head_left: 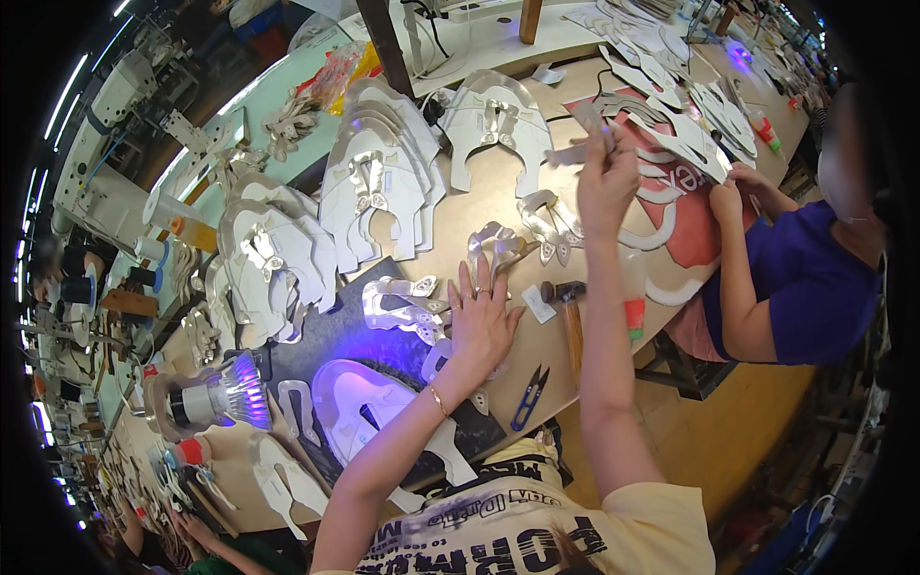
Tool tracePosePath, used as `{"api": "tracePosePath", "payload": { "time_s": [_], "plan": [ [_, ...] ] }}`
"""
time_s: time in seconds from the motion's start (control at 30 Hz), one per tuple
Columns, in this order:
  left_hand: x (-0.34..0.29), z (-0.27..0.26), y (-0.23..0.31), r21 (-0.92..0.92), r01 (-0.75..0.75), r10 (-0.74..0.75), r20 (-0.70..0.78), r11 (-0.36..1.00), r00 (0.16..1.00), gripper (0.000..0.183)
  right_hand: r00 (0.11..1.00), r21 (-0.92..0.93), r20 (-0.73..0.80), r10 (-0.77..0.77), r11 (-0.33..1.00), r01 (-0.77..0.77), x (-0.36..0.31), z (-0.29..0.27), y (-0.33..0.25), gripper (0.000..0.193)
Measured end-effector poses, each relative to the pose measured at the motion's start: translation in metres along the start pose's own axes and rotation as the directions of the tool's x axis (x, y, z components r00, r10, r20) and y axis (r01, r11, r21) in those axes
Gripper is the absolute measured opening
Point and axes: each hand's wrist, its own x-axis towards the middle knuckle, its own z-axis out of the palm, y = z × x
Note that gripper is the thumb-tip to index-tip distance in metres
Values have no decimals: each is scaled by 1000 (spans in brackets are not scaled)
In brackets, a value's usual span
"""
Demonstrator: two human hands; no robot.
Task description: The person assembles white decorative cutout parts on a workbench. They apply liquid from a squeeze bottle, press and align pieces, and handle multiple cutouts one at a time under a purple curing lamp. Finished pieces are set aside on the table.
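Note:
My left hand lies with fingers spread, palm down, over the work table, beside small silver cut pieces. A shiny silver piece lies just past its fingertips. Raised farther right, my right hand has its fingers closed on a flat grey piece; the grip itself is partly hidden. Below my left forearm, a white shoe upper piece rests on a dark mat under violet light. Stacks of white and silver shoe uppers stand beyond my hands.
A lamp glows violet at the left. Thread snips and a hammer lie near the table's front edge. At the right, a co-worker in a purple top handles white pieces on a red sheet.

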Motion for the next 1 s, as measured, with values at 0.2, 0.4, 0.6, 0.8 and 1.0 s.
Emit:
{"api": "tracePosePath", "payload": {
  "time_s": [0.2, 0.4, 0.6, 0.8, 1.0],
  "plan": [
    [2, -17, 6, -135, 17, -26, -68, 991, 997, 66, 962, -3, 269, -54, 998, 57, 36, -39, -19, 24],
    [8, -44, 7, -270, -90, 26, -232, 959, 972, 63, 867, 338, 468, 169, 873, -353, 18, -58, -27, 8],
    [22, -63, 7, -789, -92, -35, -143, 608, 989, 56, 424, -151, 800, 424, 827, -541, -27, -40, -17, 23],
    [50, -60, -17, -623, -61, 68, -12, 780, 998, 34, 674, -633, 637, 375, 754, 179, -13, -22, 27, 48],
    [74, -52, -28, -604, 18, 16, 52, 797, 999, 37, 612, -709, 677, 409, 583, 395, -11, -18, 55, 49]
  ]
}}
